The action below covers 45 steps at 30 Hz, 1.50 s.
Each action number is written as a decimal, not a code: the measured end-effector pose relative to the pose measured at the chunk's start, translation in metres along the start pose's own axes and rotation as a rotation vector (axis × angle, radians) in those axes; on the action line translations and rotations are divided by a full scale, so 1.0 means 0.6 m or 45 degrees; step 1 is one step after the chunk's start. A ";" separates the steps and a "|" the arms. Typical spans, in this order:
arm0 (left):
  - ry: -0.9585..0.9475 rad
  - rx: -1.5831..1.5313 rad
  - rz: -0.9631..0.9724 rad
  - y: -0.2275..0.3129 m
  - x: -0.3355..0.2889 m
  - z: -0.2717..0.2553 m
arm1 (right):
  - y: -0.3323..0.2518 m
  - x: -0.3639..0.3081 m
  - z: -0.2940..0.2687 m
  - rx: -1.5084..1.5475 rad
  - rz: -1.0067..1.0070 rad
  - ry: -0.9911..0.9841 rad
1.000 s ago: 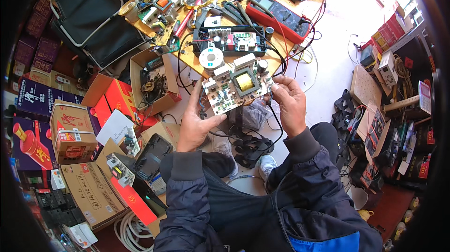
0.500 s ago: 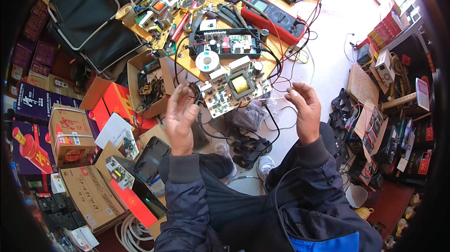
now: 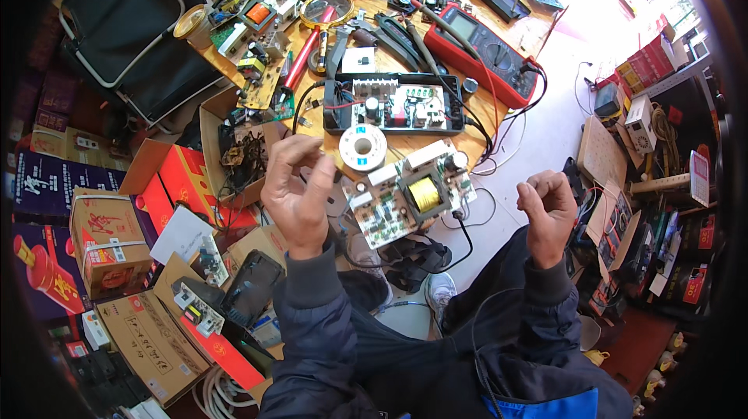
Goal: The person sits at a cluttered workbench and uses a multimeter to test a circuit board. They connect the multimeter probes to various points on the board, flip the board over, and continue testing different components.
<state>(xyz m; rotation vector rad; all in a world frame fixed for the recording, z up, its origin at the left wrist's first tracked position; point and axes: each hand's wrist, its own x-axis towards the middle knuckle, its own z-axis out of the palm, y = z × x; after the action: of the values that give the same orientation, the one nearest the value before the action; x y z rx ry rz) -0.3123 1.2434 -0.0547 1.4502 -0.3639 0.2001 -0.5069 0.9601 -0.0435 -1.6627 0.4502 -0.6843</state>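
Starting at left, note left hand (image 3: pixel 298 189) raised, with no visible load, thumb and fingers parted and loosely bent. Next, note reel (image 3: pixel 362 148) (white, flat face up) just beyond the fingertips, with open black case (image 3: pixel 397 130) behind it on table (image 3: pixel 407 143); judge both as limiting room on the far side. Find board (image 3: pixel 413 195) at the table's near corner, component side up, to the right of left hand, long axis slanting from near left to far right. Record left hand as the nearer of the two, close to the board's left end but apart from it. Judge the near edge as overhanging (support beneath hidden). Note black cable (image 3: pixel 470 245) at the near right edge, looping down and leftward. Find the widest gap at right, over pale floor (image 3: pixel 510 185). Last, record right hand (image 3: pixel 552 213) raised, well apart from board, fingers curled, thumb close to forefinger; cannot tell any contact or anything pinched.
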 end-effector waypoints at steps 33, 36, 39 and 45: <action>-0.247 0.320 0.029 0.023 0.037 -0.003 | -0.038 0.084 0.116 -0.206 -0.118 -0.178; -0.213 0.297 -0.013 0.019 0.038 -0.015 | -0.035 0.089 0.117 -0.219 -0.107 -0.192; -0.183 0.295 0.009 0.014 0.044 -0.031 | -0.034 0.093 0.117 -0.224 -0.096 -0.207; -0.125 0.361 -0.010 0.007 0.055 -0.063 | -0.032 0.098 0.116 -0.195 -0.123 -0.219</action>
<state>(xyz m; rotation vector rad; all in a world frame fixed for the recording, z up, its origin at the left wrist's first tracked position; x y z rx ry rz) -0.2787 1.2787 -0.0417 1.7447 -0.4217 0.1794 -0.4184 0.9785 -0.0208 -1.8808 0.3069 -0.5828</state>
